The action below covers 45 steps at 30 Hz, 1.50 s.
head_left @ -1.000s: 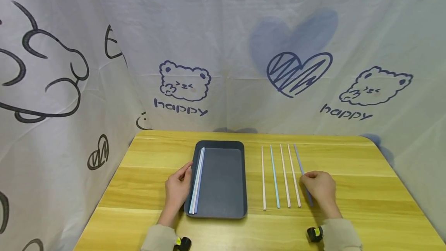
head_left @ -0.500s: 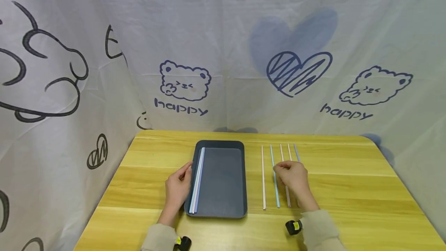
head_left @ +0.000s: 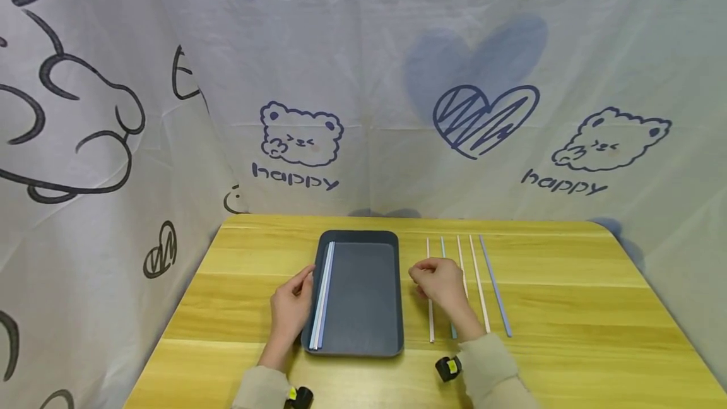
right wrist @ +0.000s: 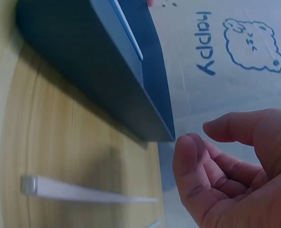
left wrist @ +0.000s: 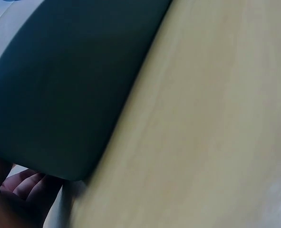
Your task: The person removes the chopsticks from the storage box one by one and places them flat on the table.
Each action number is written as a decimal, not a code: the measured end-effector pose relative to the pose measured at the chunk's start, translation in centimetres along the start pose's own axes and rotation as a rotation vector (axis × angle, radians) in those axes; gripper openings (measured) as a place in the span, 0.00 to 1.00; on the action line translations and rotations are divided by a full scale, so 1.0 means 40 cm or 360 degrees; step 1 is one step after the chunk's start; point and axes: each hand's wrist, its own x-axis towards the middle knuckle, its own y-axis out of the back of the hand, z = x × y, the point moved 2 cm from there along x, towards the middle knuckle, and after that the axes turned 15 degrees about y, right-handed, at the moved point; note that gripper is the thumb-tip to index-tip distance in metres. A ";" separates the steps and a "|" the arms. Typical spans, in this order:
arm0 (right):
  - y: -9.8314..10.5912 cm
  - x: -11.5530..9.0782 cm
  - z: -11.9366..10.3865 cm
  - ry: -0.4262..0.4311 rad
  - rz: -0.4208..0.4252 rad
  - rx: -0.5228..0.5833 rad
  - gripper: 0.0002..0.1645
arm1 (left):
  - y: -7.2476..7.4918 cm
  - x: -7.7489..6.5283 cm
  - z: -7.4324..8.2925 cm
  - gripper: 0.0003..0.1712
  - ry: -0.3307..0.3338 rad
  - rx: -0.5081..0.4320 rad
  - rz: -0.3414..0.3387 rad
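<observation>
Passable over dark tray (head_left: pixel 363 302), save its left side's sticks (head_left: pixel 323 295); blocked at tray's left by left hand (head_left: pixel 292 308), at tray's right by right hand (head_left: pixel 443 284) above more sticks (head_left: pixel 479 283).

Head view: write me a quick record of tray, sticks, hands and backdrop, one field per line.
tray: dark, on wooden table
sticks in tray: bundled along left side, count unclear
loose sticks: five, right of tray
left hand: holds tray's left edge
right hand: over loose sticks nearest tray, holding nothing
backdrop: pale cloth, bears, hearts, "happy"
</observation>
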 end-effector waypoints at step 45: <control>-0.328 -0.046 -0.073 0.0242 -0.0312 -0.0039 0.05 | 0.005 -0.001 0.005 0.15 0.0041 -0.0044 -0.0026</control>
